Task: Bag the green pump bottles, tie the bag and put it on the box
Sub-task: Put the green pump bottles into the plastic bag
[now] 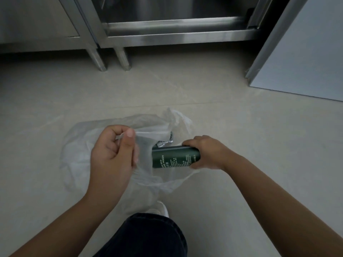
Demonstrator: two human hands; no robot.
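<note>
Pale beige floor tiles [222, 127] run under dim, even light to a brushed stainless-steel cabinet [176, 37] on short square steel legs [122, 58] along the far edge. A flat grey-blue panel [306, 56] stands at right.

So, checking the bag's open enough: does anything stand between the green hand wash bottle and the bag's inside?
Nothing visible does. The left hand pinches the plastic bag at its rim, holding its mouth open; the right hand holds the green hand wash bottle at the opening. A silver pump head shows just beyond.
</note>
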